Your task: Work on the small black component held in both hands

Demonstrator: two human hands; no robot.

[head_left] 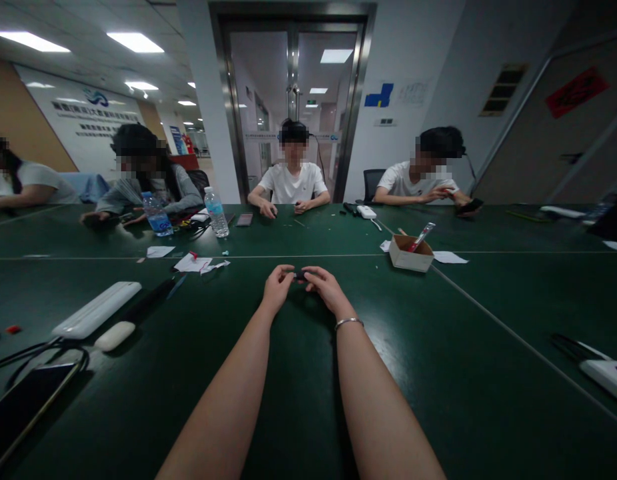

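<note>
Fingertips of the left hand (278, 288) pinch the left end of a small dark piece (301, 274) at the centre of the head view, my only feed. The right hand (328, 287), with a metal bracelet (349, 323) at its wrist, pinches the right end between thumb and fingers. The piece bridges the two hands just above the dark green worktop (298, 373), too small and too covered for me to identify; I cannot tell whether the knuckles touch the surface.

To handle it well, I would want a light, even pinch from both sides, wrists settled low, and any force applied along the piece's own length so it does not spring loose. I would also tilt it up a little into view first, since the fingers mask much of it.

An open box (411, 262) stands right of centre, paper scraps (192, 265) lie left of centre, and a white device (96, 310) lies farther left, all well apart from the hands. A person (293, 183) sits opposite, at upper centre.
</note>
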